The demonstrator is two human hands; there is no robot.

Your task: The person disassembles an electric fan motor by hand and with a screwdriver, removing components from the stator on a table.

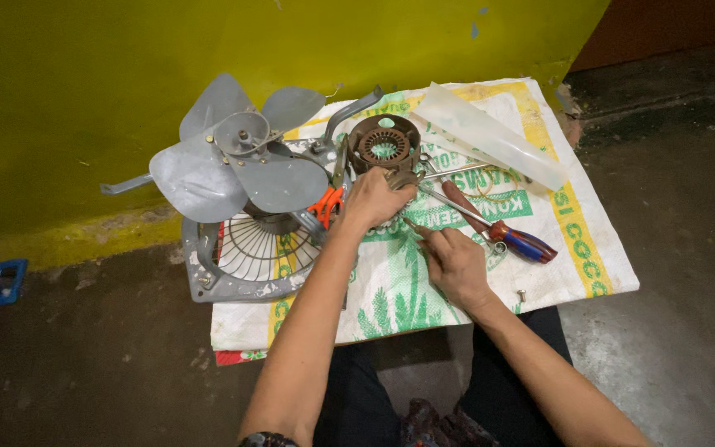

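1. Head view: a person sits on a dark concrete floor [84,364] before a white woven plastic sack with green and yellow print [573,248], spread flat against a yellow-green wall [84,99].
2. The left hand [372,199] is curled around a small metal part at the near edge of a round brown motor stator with copper windings [385,145]; the fingers hide what exactly it grips.
3. The right hand [455,263] rests on the sack, near and right of the left, pinching a thin metal rod [411,225] that points toward the left hand.
4. A screwdriver with a red and blue handle [519,242] lies on the sack just right of the right hand.
5. A grey five-bladed fan [237,161] stands left of the stator, over a grey round wire grille frame [250,257].
6. Orange-handled pliers [326,203] lie beside the left hand.
7. A translucent plastic bag [490,136] lies at the far right of the sack; its contents cannot be made out.
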